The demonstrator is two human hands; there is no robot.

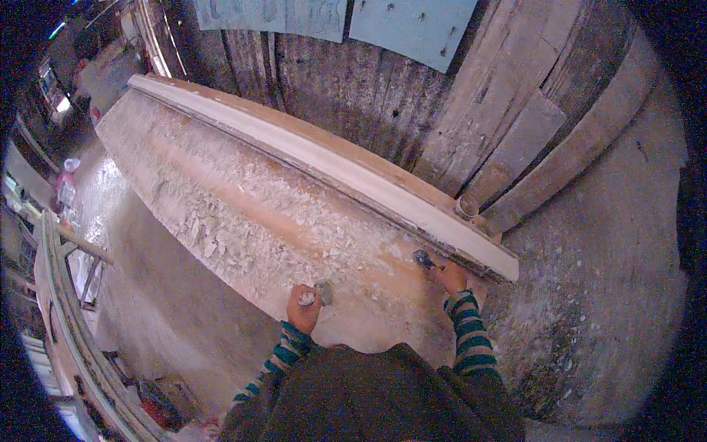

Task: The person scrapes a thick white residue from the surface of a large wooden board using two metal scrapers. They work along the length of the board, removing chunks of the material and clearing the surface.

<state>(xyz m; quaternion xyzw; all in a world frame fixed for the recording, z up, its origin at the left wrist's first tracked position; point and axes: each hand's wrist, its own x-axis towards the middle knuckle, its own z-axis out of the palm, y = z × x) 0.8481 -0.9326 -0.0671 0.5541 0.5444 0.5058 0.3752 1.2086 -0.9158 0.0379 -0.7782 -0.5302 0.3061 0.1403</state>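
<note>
Left hand (300, 315) curled around a pale-handled tool (324, 293) with a greyish end, a worker leans over a long worktable (434, 324), right hand (451, 278) closed on a dark-headed tool (423, 258) near the raised far edge. Both tools sit low over the near end of the table; whether either touches its surface cannot be told. Just beyond them, pale flakes (221, 232) lie thick along its length, parted by a bare orange-brown streak. A long whitish beam (331, 168) borders the far side, a small cup-like container (466, 207) just behind it. Green-banded sleeves (472, 340) cover the forearms, below a dark garment (368, 398). Farther back, weathered boards (504, 96) lean beside a stained corrugated wall (353, 88) bearing light-blue sheets (412, 29). At right, pale scraps dot a dusty floor (604, 228).
</note>
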